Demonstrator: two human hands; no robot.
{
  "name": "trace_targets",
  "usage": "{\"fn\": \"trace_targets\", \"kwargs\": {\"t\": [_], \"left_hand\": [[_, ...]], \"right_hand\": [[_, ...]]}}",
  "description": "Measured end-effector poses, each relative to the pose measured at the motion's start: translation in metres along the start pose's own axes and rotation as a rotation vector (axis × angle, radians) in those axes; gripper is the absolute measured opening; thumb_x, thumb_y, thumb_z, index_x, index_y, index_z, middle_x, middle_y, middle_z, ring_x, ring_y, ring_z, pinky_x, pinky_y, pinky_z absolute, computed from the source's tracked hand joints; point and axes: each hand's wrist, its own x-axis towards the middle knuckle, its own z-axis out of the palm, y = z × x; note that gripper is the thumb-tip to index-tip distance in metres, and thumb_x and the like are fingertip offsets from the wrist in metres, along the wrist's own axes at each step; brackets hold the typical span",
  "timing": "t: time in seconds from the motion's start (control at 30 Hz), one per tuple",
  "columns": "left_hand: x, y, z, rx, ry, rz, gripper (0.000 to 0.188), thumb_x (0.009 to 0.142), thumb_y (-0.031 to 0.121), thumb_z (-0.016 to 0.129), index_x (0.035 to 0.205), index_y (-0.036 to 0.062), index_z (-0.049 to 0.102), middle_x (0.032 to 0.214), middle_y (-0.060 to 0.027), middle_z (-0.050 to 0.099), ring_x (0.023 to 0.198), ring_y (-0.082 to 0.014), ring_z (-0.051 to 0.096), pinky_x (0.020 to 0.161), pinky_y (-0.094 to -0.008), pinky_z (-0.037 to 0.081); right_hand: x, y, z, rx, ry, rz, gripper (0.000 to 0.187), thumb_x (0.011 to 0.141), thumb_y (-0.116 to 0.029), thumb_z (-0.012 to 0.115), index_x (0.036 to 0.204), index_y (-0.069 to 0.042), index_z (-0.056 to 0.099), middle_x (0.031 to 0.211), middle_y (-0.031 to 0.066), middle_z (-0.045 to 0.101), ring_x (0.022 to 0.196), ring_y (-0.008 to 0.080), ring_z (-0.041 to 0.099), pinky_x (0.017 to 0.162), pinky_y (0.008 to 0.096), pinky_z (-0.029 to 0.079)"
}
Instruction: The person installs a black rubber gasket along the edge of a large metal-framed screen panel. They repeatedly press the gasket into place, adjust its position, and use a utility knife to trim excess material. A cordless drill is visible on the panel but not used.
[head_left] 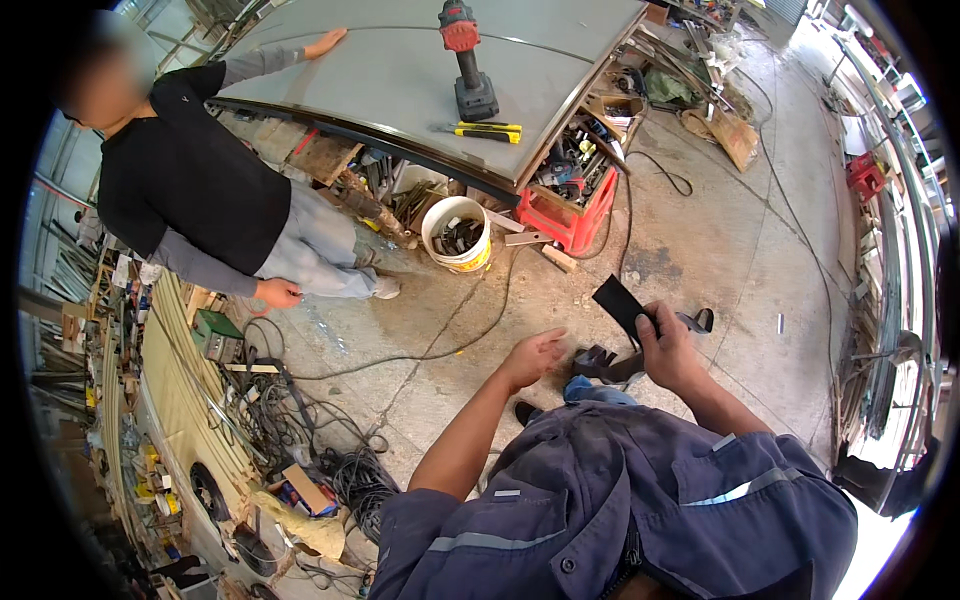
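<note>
Black strip (pixel 616 300) pinched in the right hand (pixel 672 352)

Just right of the frame's centre, the right hand's fingers (pixel 645 326) are closed on one end of the flat black strip, which slants toward the upper left. Nearer the centre, the left hand (pixel 532 360) is empty, its fingers loosely extended. At top centre, a red-and-black drill (pixel 466 75) stands on the grey desk (pixel 550 90). At upper left, a co-worker (pixel 205 165) rests one hand (pixel 325 44) on the desk.

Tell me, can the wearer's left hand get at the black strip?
Probably yes: the left hand looks empty and close by, and nothing visible stands between it and the black strip in the right hand.
</note>
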Motion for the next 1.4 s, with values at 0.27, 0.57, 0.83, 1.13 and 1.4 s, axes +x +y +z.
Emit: {"fn": "trace_targets", "kwargs": {"t": [0.27,0.57,0.83,1.13,1.4], "left_hand": [[-0.021,0.08,0.038,-0.274,0.151,0.207,0.034,0.094,0.023,0.05,0.118,-0.0003,0.053,0.109,-0.0051,0.059,0.1,-0.0117,0.054,0.087,-0.0251,0.042],[-0.043,0.118,0.007,-0.425,0.663,0.29,0.03,0.095,0.022,0.045,0.094,-0.0042,0.059,0.083,-0.0114,0.064,0.074,-0.018,0.062,0.07,-0.0297,0.05],[-0.059,0.139,-0.069,-0.335,0.856,0.281,0.022,0.089,0.021,0.06,0.079,0.0017,0.056,0.061,-0.0064,0.057,0.049,-0.014,0.054,0.048,-0.0274,0.046],[-0.068,0.152,-0.151,-0.37,0.74,0.303,0.028,0.091,0.026,0.056,0.079,0.001,0.056,0.059,-0.0063,0.056,0.047,-0.0131,0.053,0.045,-0.0275,0.045],[-0.062,0.148,-0.192,-0.31,0.664,0.313,0.04,0.095,0.037,0.043,0.088,-0.0003,0.055,0.066,-0.008,0.058,0.053,-0.0155,0.056,0.051,-0.0286,0.048]], "right_hand": [[0.026,-0.018,0.042,0.352,-0.285,-0.085,0.015,0.089,-0.011,0.052,0.101,-0.002,0.053,0.076,0.0187,0.059,0.074,0.0353,0.061,0.064,0.0398,0.047],[0.102,-0.02,0.044,0.219,-0.526,-0.34,0.012,0.085,-0.014,0.057,0.085,-0.002,0.059,0.076,0.0179,0.059,0.07,0.0357,0.059,0.062,0.0402,0.047],[0.217,-0.074,0.048,-0.005,-0.129,-0.545,0.011,0.081,-0.012,0.06,0.086,-0.003,0.06,0.078,0.0127,0.061,0.078,0.0316,0.06,0.069,0.0389,0.047],[0.276,-0.097,0.078,-0.438,0.022,-0.549,0.031,0.08,-0.018,0.062,0.108,-0.006,0.059,0.109,0.0124,0.056,0.106,0.0328,0.049,0.089,0.04,0.042],[0.312,-0.094,0.114,-0.555,-0.018,-0.559,0.043,0.078,-0.017,0.063,0.116,-0.001,0.052,0.115,0.0145,0.052,0.108,0.0336,0.045,0.091,0.0411,0.039]]}}
